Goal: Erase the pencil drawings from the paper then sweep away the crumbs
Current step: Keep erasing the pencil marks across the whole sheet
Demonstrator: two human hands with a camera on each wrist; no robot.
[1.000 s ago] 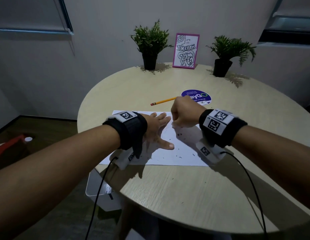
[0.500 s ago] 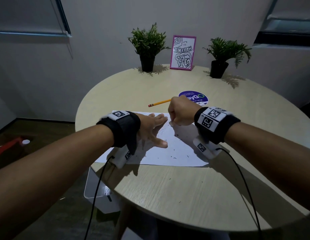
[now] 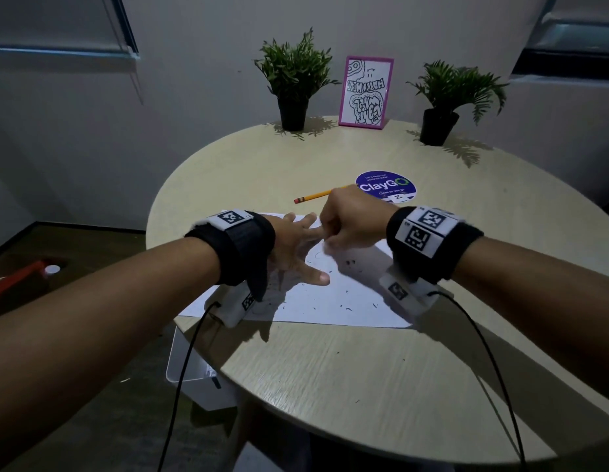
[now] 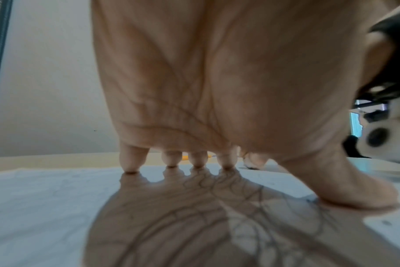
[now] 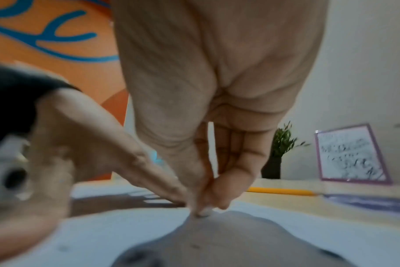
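A white sheet of paper (image 3: 333, 301) lies on the round table (image 3: 330, 386), with faint pencil lines and dark eraser crumbs (image 3: 347, 306) scattered over it. My left hand (image 3: 296, 248) rests flat on the paper's left part, fingers spread and straight (image 4: 171, 160), thumb out to the right. My right hand (image 3: 347, 221) is curled into a fist just right of the left fingers. Its thumb and fingertips (image 5: 217, 195) pinch a small pale eraser (image 5: 203, 213) whose tip touches the paper. Most of the eraser is hidden in the fingers.
A yellow pencil (image 3: 316, 195) lies beyond the paper, beside a round blue ClayGo sticker (image 3: 386, 189). Two potted plants (image 3: 294, 80) (image 3: 446, 97) and a pink-framed picture (image 3: 366, 92) stand at the far edge. A white bin (image 3: 197, 376) sits below the table's left rim.
My right hand has shifted slightly left on the paper, closer to the left fingers. The left hand stays flat in place.
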